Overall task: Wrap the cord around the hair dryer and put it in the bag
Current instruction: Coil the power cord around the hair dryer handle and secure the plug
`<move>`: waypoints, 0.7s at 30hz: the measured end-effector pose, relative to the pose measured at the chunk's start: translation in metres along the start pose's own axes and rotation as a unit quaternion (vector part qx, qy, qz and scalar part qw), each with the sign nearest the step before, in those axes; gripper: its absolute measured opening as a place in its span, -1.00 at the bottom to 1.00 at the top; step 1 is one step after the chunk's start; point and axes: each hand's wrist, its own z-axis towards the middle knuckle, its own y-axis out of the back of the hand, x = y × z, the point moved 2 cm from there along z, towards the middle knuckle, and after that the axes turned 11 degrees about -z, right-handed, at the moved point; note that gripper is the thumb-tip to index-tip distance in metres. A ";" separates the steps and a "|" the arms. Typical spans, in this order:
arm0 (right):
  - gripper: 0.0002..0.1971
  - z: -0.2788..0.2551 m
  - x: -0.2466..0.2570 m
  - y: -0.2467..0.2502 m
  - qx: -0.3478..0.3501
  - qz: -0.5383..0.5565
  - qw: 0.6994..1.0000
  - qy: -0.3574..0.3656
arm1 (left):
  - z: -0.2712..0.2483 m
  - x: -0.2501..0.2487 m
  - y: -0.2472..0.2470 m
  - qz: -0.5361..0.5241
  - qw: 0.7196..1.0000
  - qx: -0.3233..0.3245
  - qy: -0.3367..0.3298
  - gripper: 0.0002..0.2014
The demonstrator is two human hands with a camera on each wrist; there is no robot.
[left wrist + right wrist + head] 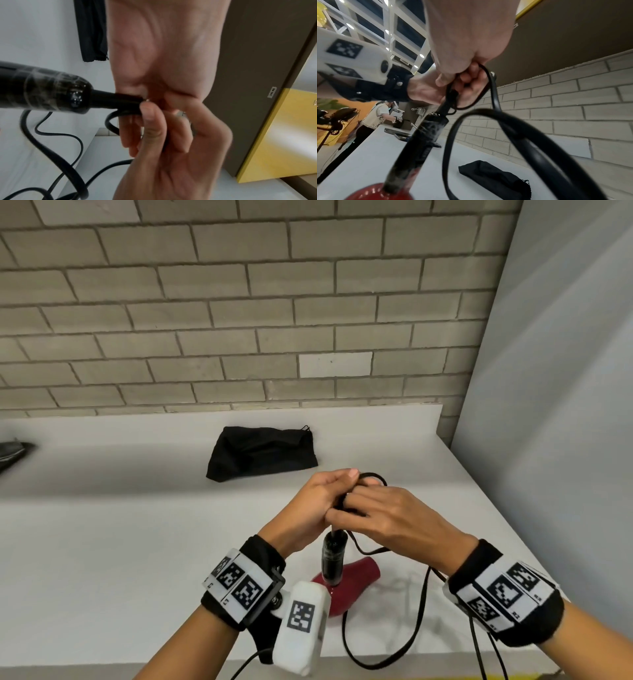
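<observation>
- Gripping the cord (356,546) at the handle end with both hands (342,501), fingers (150,121) clamped on it.
- Stood the dryer (346,580) red head down on the surface (137,542), bag (262,451) well apart.
- Best kept turns tight, slack fed steadily.

- The left hand (317,501) and right hand (387,518) meet over the hair dryer (337,575), both pinching the black cord (418,625).
- The dryer's red body rests on the white surface (102,559), handle up.
- A black bag (262,451) lies behind, near the brick wall (239,302).
</observation>
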 end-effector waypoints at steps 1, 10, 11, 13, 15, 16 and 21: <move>-0.72 0.003 -0.003 0.003 -0.008 0.032 0.999 -0.028 | 0.000 0.000 -0.001 0.003 1.000 0.001 -0.001 -0.67; -0.46 0.009 -0.031 0.013 0.066 0.147 0.949 -0.271 | -0.002 0.006 -0.002 0.085 0.996 0.015 0.029 -0.50; -0.49 0.006 -0.034 0.011 0.072 0.219 0.929 -0.288 | -0.003 0.005 -0.002 0.096 0.995 0.020 0.030 -0.51; -0.61 -0.002 -0.036 0.007 0.091 0.384 0.864 -0.313 | -0.005 0.004 0.001 0.112 0.993 0.021 0.035 -0.55; -0.74 -0.018 -0.036 0.004 0.135 0.427 0.840 -0.308 | -0.006 -0.001 0.012 0.114 0.993 0.003 0.035 -0.59; -0.73 -0.030 -0.037 0.002 0.154 0.397 0.854 -0.299 | -0.007 -0.006 0.020 0.111 0.993 -0.010 0.027 -0.61; -0.58 -0.076 -0.053 -0.001 0.190 0.276 0.897 -0.287 | -0.016 -0.049 0.051 0.184 0.982 -0.036 -0.016 -0.59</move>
